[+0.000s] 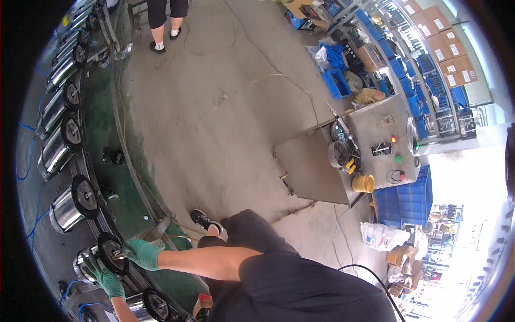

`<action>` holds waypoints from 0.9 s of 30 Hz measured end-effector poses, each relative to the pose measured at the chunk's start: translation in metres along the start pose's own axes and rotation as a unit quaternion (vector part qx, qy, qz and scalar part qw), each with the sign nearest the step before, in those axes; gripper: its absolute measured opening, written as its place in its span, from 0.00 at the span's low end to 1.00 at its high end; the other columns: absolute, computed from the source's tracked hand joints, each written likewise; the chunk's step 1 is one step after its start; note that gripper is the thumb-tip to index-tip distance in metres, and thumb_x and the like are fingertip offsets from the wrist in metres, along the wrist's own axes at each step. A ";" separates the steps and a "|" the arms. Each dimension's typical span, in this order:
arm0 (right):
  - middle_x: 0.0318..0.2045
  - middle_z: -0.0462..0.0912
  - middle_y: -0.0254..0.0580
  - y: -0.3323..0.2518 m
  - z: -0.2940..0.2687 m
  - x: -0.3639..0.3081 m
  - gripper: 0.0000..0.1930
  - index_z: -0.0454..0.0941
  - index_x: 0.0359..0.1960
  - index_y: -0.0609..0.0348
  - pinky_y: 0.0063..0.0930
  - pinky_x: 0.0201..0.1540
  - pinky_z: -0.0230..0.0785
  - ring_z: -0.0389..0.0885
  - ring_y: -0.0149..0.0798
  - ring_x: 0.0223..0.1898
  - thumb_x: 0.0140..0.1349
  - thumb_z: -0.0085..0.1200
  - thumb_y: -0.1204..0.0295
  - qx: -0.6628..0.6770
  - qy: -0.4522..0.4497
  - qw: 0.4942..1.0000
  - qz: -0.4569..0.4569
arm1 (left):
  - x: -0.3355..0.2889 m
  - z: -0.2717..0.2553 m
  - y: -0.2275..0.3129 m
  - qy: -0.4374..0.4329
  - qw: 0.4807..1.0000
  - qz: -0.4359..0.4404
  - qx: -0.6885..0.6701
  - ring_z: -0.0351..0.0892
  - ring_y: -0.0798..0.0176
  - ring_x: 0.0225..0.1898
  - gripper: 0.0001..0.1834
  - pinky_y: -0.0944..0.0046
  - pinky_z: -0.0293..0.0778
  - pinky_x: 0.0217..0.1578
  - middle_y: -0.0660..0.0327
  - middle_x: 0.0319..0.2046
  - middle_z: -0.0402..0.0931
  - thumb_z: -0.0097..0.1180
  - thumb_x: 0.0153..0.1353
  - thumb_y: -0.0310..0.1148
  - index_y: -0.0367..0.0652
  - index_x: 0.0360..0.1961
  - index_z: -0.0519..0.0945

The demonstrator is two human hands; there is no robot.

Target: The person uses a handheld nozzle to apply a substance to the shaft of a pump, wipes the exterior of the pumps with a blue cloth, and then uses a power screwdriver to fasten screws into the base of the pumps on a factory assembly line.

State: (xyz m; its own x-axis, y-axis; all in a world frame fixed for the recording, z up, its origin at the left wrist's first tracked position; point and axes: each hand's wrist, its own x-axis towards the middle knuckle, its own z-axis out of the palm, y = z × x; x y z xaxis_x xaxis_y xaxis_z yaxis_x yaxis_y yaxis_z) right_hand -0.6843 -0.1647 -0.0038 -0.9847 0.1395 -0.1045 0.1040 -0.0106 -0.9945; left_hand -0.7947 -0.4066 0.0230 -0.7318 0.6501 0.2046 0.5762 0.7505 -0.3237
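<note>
While the left hand [104, 279], fingers apart, apparently steadies the canister [80, 264], the right hand [142, 254] meets its shaft [119, 254]; right grip indiscernible.

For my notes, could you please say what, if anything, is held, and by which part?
The left hand rests on the side of the silver cylinder; the right hand touches the spindle on its black disc; neither grip is certain.
</note>
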 end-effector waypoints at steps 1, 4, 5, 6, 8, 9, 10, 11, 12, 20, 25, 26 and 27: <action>0.42 0.80 0.64 -0.005 -0.002 0.001 0.10 0.75 0.47 0.65 0.50 0.47 0.70 0.76 0.69 0.44 0.70 0.49 0.71 0.009 -0.020 1.000 0.016 | -0.005 0.005 -0.001 -0.017 0.999 -0.031 -0.021 0.44 0.47 0.79 0.42 0.40 0.34 0.77 0.58 0.76 0.54 0.61 0.60 0.47 0.53 0.74 0.61; 0.42 0.81 0.62 -0.015 0.006 0.003 0.12 0.75 0.47 0.65 0.48 0.48 0.72 0.77 0.68 0.45 0.71 0.48 0.68 -0.009 -0.040 0.999 0.028 | -0.016 -0.015 0.000 -0.041 0.997 -0.060 -0.024 0.46 0.49 0.78 0.32 0.44 0.36 0.77 0.60 0.76 0.54 0.55 0.67 0.42 0.53 0.71 0.65; 0.42 0.82 0.60 -0.009 0.006 -0.004 0.12 0.75 0.48 0.63 0.47 0.49 0.72 0.78 0.63 0.44 0.71 0.49 0.68 -0.077 0.001 0.997 -0.014 | -0.012 -0.035 0.010 -0.049 0.998 -0.035 -0.004 0.48 0.52 0.78 0.26 0.45 0.41 0.77 0.61 0.76 0.54 0.50 0.71 0.40 0.52 0.69 0.68; 0.43 0.82 0.57 -0.004 0.017 -0.011 0.12 0.76 0.49 0.62 0.45 0.49 0.73 0.79 0.58 0.43 0.71 0.50 0.67 -0.130 0.031 0.989 -0.062 | 0.009 -0.065 0.025 -0.149 0.963 -0.132 -0.179 0.58 0.50 0.72 0.24 0.47 0.51 0.73 0.58 0.72 0.61 0.50 0.70 0.37 0.48 0.67 0.71; 0.44 0.81 0.49 0.003 0.001 -0.001 0.13 0.75 0.55 0.58 0.40 0.51 0.73 0.76 0.39 0.42 0.71 0.51 0.70 -0.115 -0.188 0.969 0.112 | 0.015 -0.081 0.039 -0.308 0.889 -0.260 -0.219 0.74 0.42 0.61 0.24 0.46 0.67 0.64 0.50 0.62 0.75 0.55 0.63 0.29 0.41 0.61 0.75; 0.42 0.83 0.49 0.017 -0.005 -0.002 0.13 0.76 0.54 0.59 0.40 0.48 0.74 0.79 0.42 0.41 0.70 0.52 0.71 0.226 -0.093 0.955 0.170 | 0.026 -0.066 0.046 -0.250 0.922 -0.200 -0.217 0.64 0.38 0.66 0.23 0.44 0.59 0.68 0.48 0.66 0.70 0.53 0.62 0.26 0.41 0.60 0.77; 0.53 0.81 0.59 0.018 -0.019 0.007 0.21 0.73 0.60 0.61 0.47 0.55 0.73 0.80 0.58 0.52 0.73 0.48 0.60 -0.064 -0.159 0.976 0.135 | 0.022 -0.051 0.044 -0.196 0.946 -0.158 -0.203 0.53 0.34 0.71 0.22 0.41 0.51 0.71 0.47 0.69 0.64 0.51 0.60 0.24 0.42 0.58 0.78; 0.54 0.80 0.62 0.002 -0.023 0.001 0.24 0.72 0.62 0.65 0.47 0.57 0.72 0.80 0.59 0.56 0.73 0.48 0.59 0.001 -0.087 0.992 0.088 | 0.012 -0.045 0.036 -0.141 0.966 -0.128 -0.177 0.42 0.31 0.77 0.22 0.39 0.43 0.75 0.46 0.73 0.59 0.50 0.59 0.22 0.42 0.56 0.79; 0.56 0.78 0.66 -0.020 -0.035 0.007 0.25 0.71 0.62 0.67 0.48 0.59 0.71 0.78 0.62 0.58 0.73 0.47 0.59 -0.004 -0.122 0.988 0.091 | 0.021 -0.058 0.027 -0.120 0.985 -0.028 -0.120 0.45 0.28 0.75 0.26 0.36 0.43 0.74 0.47 0.73 0.60 0.50 0.61 0.24 0.49 0.62 0.76; 0.41 0.82 0.68 -0.006 -0.058 0.022 0.26 0.76 0.51 0.70 0.48 0.47 0.71 0.80 0.67 0.41 0.76 0.44 0.53 0.115 -0.108 0.984 0.079 | 0.058 -0.129 0.032 -0.223 0.921 -0.271 -0.169 0.53 0.37 0.74 0.26 0.39 0.50 0.72 0.52 0.72 0.60 0.50 0.72 0.40 0.53 0.70 0.69; 0.26 0.74 0.38 -0.011 -0.090 0.127 0.25 0.75 0.41 0.66 0.31 0.37 0.69 0.67 0.32 0.30 0.78 0.42 0.51 0.111 0.032 0.993 0.031 | 0.122 -0.092 -0.005 -0.068 0.930 -0.262 -0.250 0.65 0.38 0.66 0.25 0.46 0.60 0.67 0.45 0.64 0.68 0.54 0.71 0.39 0.45 0.66 0.70; 0.26 0.74 0.38 -0.004 -0.088 0.143 0.25 0.75 0.41 0.66 0.30 0.36 0.68 0.66 0.30 0.30 0.78 0.42 0.51 0.105 0.069 0.992 0.002 | 0.142 -0.082 -0.012 -0.046 0.933 -0.251 -0.254 0.66 0.39 0.65 0.26 0.48 0.61 0.67 0.43 0.63 0.68 0.55 0.71 0.40 0.43 0.67 0.70; 0.26 0.74 0.37 -0.004 -0.083 0.154 0.25 0.76 0.41 0.67 0.30 0.36 0.69 0.66 0.30 0.30 0.78 0.42 0.51 0.104 0.078 0.992 0.008 | 0.157 -0.074 -0.022 -0.026 0.935 -0.245 -0.255 0.66 0.39 0.65 0.26 0.49 0.62 0.66 0.42 0.62 0.68 0.55 0.71 0.40 0.42 0.67 0.69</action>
State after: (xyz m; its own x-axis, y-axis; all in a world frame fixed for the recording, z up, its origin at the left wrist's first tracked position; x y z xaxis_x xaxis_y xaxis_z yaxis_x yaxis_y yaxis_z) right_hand -0.8248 -0.0608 -0.0159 -0.9481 0.2882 -0.1340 0.0723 -0.2151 -0.9739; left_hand -0.8953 -0.3125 0.1307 -0.9623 0.2172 0.1638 0.2567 0.9245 0.2818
